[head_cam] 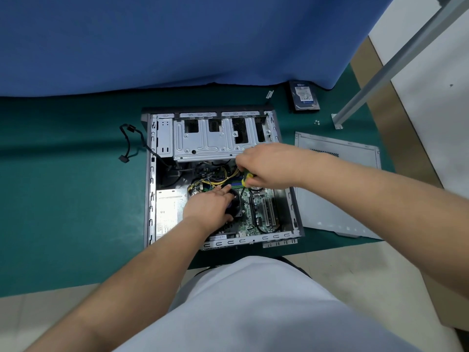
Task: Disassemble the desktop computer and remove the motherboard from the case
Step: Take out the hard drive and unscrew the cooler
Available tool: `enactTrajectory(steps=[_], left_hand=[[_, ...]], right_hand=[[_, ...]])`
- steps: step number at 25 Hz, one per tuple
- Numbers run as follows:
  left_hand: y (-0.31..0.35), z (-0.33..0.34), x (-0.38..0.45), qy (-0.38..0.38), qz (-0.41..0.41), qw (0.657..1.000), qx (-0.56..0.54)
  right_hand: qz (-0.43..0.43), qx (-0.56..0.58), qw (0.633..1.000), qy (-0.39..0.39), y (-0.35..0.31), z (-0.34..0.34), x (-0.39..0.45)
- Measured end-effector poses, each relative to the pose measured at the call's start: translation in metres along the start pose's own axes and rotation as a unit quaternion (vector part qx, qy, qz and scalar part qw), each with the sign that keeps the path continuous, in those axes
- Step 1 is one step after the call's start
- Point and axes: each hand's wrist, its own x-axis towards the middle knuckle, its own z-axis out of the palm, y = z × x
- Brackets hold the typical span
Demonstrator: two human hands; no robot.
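An open grey computer case (149, 189) lies flat on the green mat. Inside it the green motherboard (261, 212) fills the lower right, with a black CPU cooler fan (234, 205) at its left. My left hand (209, 207) rests on the fan, fingers stretched over its top and thumb against its near side. My right hand (269, 166) grips a screwdriver with a yellow and black handle (247, 178); its shaft points down at the board just right of the fan. The tip is hidden.
A silver power supply (168, 212) sits in the case's lower left, a metal drive cage (215, 138) at the top, yellow and black cables (215, 179) between. The removed side panel (337, 184) lies at right. A hard drive (304, 96), loose screws (316, 122) and a black cable (128, 146) lie on the mat.
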Motion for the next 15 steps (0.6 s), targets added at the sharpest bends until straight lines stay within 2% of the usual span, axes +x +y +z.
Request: enactTrajectory(steps=[1, 3, 5, 7, 8, 9, 10, 12, 13, 14, 15], left_hand=[[0.000, 0.000, 0.000, 0.000, 0.000, 1.000, 0.001], [0.000, 0.000, 0.000, 0.001, 0.002, 1.000, 0.004], [0.000, 0.001, 0.000, 0.003, 0.001, 1.000, 0.001], [0.000, 0.002, 0.001, 0.003, 0.000, 1.000, 0.001], [0.000, 0.002, 0.001, 0.003, 0.000, 1.000, 0.000], [0.000, 0.002, 0.001, 0.003, 0.000, 1.000, -0.002], [0.000, 0.001, 0.001, 0.004, -0.001, 1.000, -0.004], [0.000, 0.001, 0.001, 0.004, -0.001, 1.000, 0.000], [0.000, 0.001, 0.000, 0.003, -0.001, 1.000, 0.001], [0.000, 0.000, 0.000, 0.002, -0.001, 1.000, 0.001], [0.000, 0.000, 0.000, 0.002, -0.001, 1.000, 0.001]], right_hand=[[-0.022, 0.013, 0.999, -0.021, 0.005, -0.003, -0.002], [0.005, 0.077, 0.997, -0.009, 0.008, -0.006, -0.006], [0.118, 0.094, 0.988, 0.046, 0.000, 0.004, -0.004], [0.239, 0.046, 0.966, 0.086, -0.008, 0.009, 0.002], [0.252, 0.032, 0.963, 0.092, -0.010, 0.010, 0.005], [0.231, 0.023, 0.969, 0.086, -0.010, 0.010, 0.006], [0.169, 0.009, 0.983, 0.074, -0.008, 0.008, 0.005], [-0.001, -0.026, 0.999, 0.034, 0.000, 0.002, -0.002], [-0.056, -0.045, 0.997, 0.019, 0.005, -0.001, -0.007], [-0.070, -0.046, 0.996, 0.010, 0.008, -0.003, -0.010], [-0.047, -0.017, 0.999, 0.013, 0.009, -0.002, -0.011]])
